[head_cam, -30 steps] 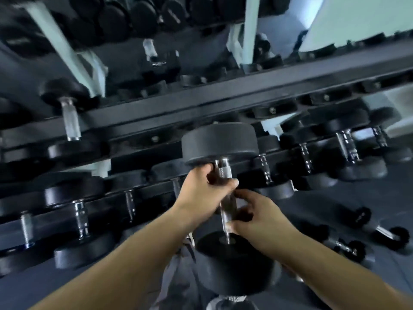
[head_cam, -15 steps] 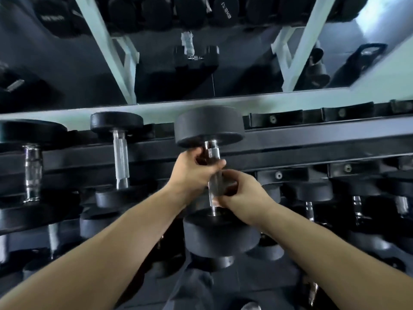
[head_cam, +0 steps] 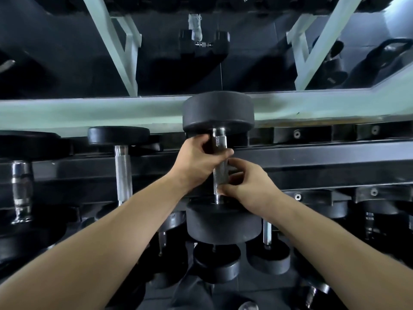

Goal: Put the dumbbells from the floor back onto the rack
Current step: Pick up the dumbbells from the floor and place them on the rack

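Black rubber-headed chrome-handled dumbbell (head_cam: 220, 177) axis 12–6 over black steel rack (head_cam: 312, 157); left hand (head_cam: 196, 159) grips handle's 12 end, right hand (head_cam: 250, 184) its 6 end.

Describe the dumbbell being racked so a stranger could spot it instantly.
Find the pale green ledge above the black rack. At its middle is a round-headed black dumbbell. Unlike its neighbours, it is gripped by the left hand and right hand.
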{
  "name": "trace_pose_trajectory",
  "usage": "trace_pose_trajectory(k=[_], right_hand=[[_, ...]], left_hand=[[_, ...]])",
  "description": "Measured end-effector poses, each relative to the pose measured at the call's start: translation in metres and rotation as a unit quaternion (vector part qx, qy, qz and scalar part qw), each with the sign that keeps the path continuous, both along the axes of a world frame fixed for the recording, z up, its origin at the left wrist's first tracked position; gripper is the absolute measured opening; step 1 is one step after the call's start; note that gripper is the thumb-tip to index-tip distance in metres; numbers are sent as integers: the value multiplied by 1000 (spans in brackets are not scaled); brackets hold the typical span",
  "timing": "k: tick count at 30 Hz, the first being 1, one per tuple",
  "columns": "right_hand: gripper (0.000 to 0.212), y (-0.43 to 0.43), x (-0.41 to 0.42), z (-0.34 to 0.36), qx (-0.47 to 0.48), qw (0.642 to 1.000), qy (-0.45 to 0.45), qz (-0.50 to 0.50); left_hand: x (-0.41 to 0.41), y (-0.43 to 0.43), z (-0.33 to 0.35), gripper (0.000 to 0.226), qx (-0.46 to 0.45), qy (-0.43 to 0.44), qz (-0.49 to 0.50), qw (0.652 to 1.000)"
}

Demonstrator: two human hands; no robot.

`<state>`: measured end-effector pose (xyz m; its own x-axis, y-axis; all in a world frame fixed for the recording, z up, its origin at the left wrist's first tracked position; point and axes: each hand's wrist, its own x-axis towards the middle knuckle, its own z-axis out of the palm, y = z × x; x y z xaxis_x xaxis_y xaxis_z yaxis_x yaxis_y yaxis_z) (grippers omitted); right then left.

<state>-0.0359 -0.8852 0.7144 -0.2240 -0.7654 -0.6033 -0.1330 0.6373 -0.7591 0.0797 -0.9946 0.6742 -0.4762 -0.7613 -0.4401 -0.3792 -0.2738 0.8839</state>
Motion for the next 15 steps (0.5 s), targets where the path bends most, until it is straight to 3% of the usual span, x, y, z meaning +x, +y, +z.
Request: trace_pose_trajectory(k=[6,12,15], right_hand=[[56,2,-9,-7,8,999,8,31],[46,7,-7,-19,3,998,10,57],[50,15,-5,-24,1,1000,-7,26]], left_hand=[[1,1,-2,17,-11,8,-14,1000],[7,8,-5,33,-36,-29,-34,998],[10,15,-9,30,-51,-42,-34,997]])
